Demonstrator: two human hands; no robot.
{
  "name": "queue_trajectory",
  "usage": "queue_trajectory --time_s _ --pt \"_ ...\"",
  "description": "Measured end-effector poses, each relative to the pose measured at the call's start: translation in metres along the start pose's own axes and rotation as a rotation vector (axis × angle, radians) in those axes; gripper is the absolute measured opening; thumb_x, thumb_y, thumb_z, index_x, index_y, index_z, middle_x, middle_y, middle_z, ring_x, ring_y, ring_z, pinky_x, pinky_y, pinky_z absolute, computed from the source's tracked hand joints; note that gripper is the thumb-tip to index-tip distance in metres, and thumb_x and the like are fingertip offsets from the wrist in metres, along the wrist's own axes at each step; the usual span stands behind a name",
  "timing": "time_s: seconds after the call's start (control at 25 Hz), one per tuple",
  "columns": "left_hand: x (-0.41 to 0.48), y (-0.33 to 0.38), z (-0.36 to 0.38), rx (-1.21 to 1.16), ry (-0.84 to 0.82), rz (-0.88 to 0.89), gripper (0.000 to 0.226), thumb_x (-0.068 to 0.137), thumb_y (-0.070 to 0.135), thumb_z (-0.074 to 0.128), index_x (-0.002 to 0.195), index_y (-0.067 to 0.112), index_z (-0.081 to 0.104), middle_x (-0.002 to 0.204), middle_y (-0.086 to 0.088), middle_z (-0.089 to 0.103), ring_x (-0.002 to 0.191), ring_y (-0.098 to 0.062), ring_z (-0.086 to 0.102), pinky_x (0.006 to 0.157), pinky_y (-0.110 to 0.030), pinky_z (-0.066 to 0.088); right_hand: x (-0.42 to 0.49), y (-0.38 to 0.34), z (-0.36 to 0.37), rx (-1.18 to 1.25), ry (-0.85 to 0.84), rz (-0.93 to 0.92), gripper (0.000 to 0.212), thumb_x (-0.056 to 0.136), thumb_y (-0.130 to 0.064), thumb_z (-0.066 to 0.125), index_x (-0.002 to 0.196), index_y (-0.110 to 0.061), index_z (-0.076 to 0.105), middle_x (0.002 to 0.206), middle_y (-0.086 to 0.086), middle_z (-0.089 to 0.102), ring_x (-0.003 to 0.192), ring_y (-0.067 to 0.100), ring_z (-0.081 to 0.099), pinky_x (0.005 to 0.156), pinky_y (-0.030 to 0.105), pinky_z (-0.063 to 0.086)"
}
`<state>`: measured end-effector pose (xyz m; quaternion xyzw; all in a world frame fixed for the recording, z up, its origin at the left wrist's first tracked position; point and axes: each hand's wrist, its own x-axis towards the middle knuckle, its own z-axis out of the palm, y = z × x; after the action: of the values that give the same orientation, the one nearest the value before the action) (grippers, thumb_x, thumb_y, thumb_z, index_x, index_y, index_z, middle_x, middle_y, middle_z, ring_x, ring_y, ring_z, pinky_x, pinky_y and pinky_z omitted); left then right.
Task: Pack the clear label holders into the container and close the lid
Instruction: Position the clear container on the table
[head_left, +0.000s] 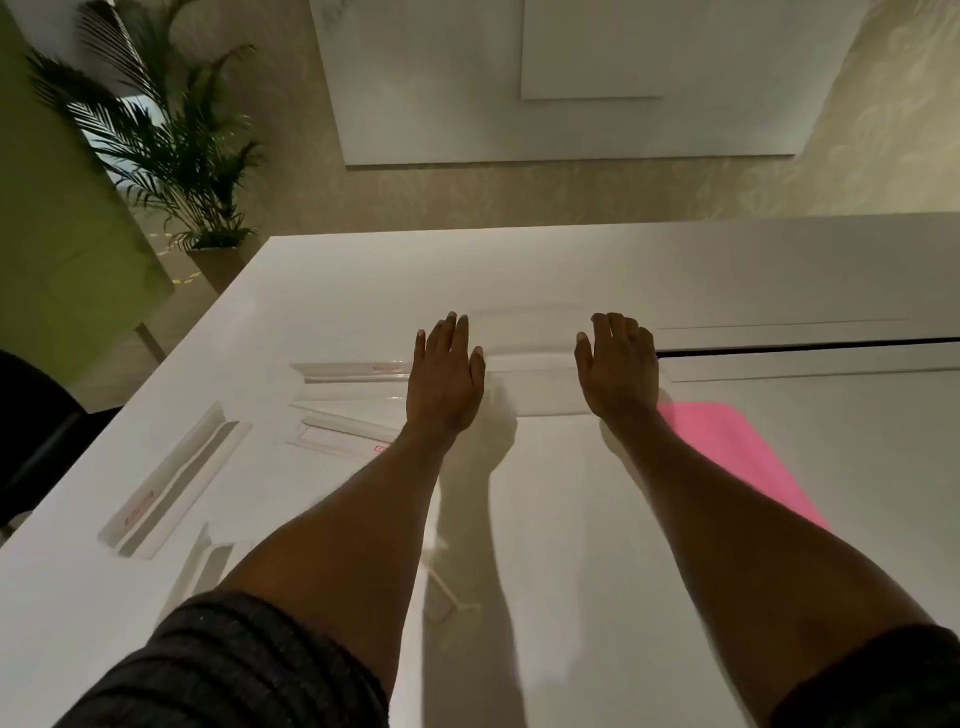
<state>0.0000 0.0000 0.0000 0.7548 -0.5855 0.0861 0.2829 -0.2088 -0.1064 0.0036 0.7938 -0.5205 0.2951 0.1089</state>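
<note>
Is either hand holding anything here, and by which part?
Nothing is gripped: the left hand and right hand are flat, fingers straight, over the ends of the clear container.

Looks like an office or lobby: a broad white desk (779, 270), patterned carpet (467, 197) beyond it, a potted palm (171, 145) at ten o'clock, another white table (571, 124) at twelve.

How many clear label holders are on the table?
4 label holders: one beside the left hand, one just nearer, one slanted far left, one partly behind the left forearm. More may be hidden.
</note>
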Motion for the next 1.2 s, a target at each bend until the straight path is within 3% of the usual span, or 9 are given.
queue_trajectory --time_s 0.16,0.28,0.36,0.48,0.64,0.8,0.92,1.04,1.2 --pt "0.026 0.0 0.024 -0.195 -0.072 -0.142 0.057 0.11 0.029 0.035 0.162 0.008 0.025 0.171 -0.011 0.018 0.159 -0.022 0.014 0.129 -0.04 0.01 0.03 0.017 0.018 0.218 -0.12 0.086 0.045 0.104 -0.034 0.05 0.138 -0.005 0.056 0.143 0.013 0.058 0.135 0.033 0.051 0.113 0.047 0.04" --pt "0.037 -0.002 0.038 -0.404 -0.133 -0.345 0.061 0.11 0.027 0.038 0.164 0.01 0.017 0.173 -0.005 0.011 0.159 -0.018 0.009 0.126 -0.032 0.011 0.05 0.021 0.027 0.564 -0.224 0.454 0.05 0.1 -0.034 0.055 0.144 -0.009 0.055 0.149 0.012 0.056 0.14 0.032 0.048 0.116 0.045 0.039" --pt "0.04 -0.001 0.044 -0.554 -0.176 -0.454 0.062 0.107 0.021 0.04 0.165 0.013 0.018 0.171 -0.006 0.021 0.156 -0.02 0.024 0.121 -0.029 0.02 0.056 0.025 0.033 0.74 -0.29 0.623 0.054 0.098 -0.031 0.054 0.149 -0.014 0.051 0.153 0.011 0.053 0.141 0.031 0.049 0.116 0.042 0.04" --pt "0.04 0.006 0.045 -0.742 -0.185 -0.58 0.063 0.105 0.019 0.041 0.164 0.022 0.021 0.157 -0.007 0.048 0.108 -0.006 0.059 0.094 -0.02 0.033 0.053 0.027 0.043 0.89 -0.291 0.7 0.052 0.098 -0.023 0.047 0.15 -0.02 0.051 0.157 0.003 0.051 0.144 0.024 0.048 0.113 0.033 0.039" --pt "0.037 0.009 0.043 -0.827 -0.154 -0.61 0.062 0.103 0.015 0.037 0.164 0.021 0.024 0.154 -0.005 0.051 0.071 0.024 0.05 0.077 -0.005 0.03 0.044 0.024 0.05 0.916 -0.187 0.738 0.053 0.097 -0.01 0.04 0.147 -0.016 0.056 0.153 0.005 0.056 0.143 0.025 0.05 0.121 0.039 0.039" --pt "0.022 0.012 0.033 -0.855 -0.125 -0.621 0.061 0.103 0.014 0.035 0.163 0.021 0.027 0.137 0.005 0.062 0.076 0.014 0.05 0.081 -0.013 0.037 0.029 0.019 0.046 0.904 -0.14 0.771 0.052 0.097 -0.006 0.039 0.145 -0.014 0.058 0.15 0.007 0.058 0.143 0.026 0.05 0.118 0.033 0.039" --pt "0.005 0.015 0.025 -0.86 -0.125 -0.619 0.059 0.105 0.013 0.034 0.163 0.021 0.027 0.129 0.013 0.059 0.08 0.02 0.052 0.081 -0.009 0.036 0.011 0.017 0.036 0.894 -0.124 0.773 0.053 0.097 -0.005 0.038 0.144 -0.015 0.059 0.148 0.007 0.06 0.14 0.027 0.054 0.118 0.035 0.042" --pt "-0.018 0.023 0.013 -0.852 -0.136 -0.619 0.059 0.105 0.014 0.033 0.163 0.022 0.026 0.111 0.024 0.049 0.067 0.029 0.049 0.078 -0.009 0.035 -0.01 0.018 0.021 0.902 -0.116 0.766 0.053 0.097 -0.004 0.036 0.145 -0.014 0.058 0.15 0.006 0.059 0.141 0.027 0.052 0.119 0.039 0.041" --pt "-0.051 0.038 -0.002 -0.803 -0.158 -0.604 0.059 0.106 0.015 0.031 0.164 0.023 0.023 0.147 0.001 0.056 0.114 -0.007 0.056 0.093 -0.021 0.03 -0.045 0.024 0.0 0.876 -0.112 0.744 0.056 0.095 -0.006 0.034 0.145 -0.014 0.057 0.15 0.008 0.059 0.139 0.027 0.055 0.116 0.046 0.045"
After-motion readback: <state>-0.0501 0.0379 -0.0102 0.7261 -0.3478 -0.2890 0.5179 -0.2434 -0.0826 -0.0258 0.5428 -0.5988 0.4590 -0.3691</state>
